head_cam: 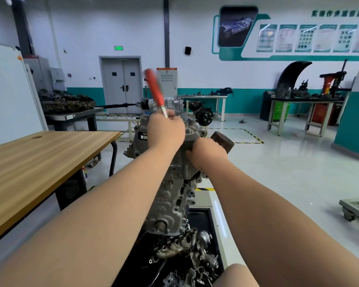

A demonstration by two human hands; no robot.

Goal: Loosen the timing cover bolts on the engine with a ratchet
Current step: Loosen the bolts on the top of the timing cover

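Note:
A grey engine (174, 195) stands upright in front of me, its timing cover (192, 134) at the far top. My left hand (165, 131) grips the metal shank of a ratchet (153, 88) whose red handle points up and to the left, blurred by motion. The ratchet's head and the bolt under it are hidden behind that hand. My right hand (208, 155) holds the right edge of the cover, fingers curled round it.
A wooden table (39, 162) stands at my left. Under the engine a black tray (201, 216) holds several loose metal parts (195, 262). A rusty brown block (223, 139) sticks out beside my right hand. Workbenches line the far wall.

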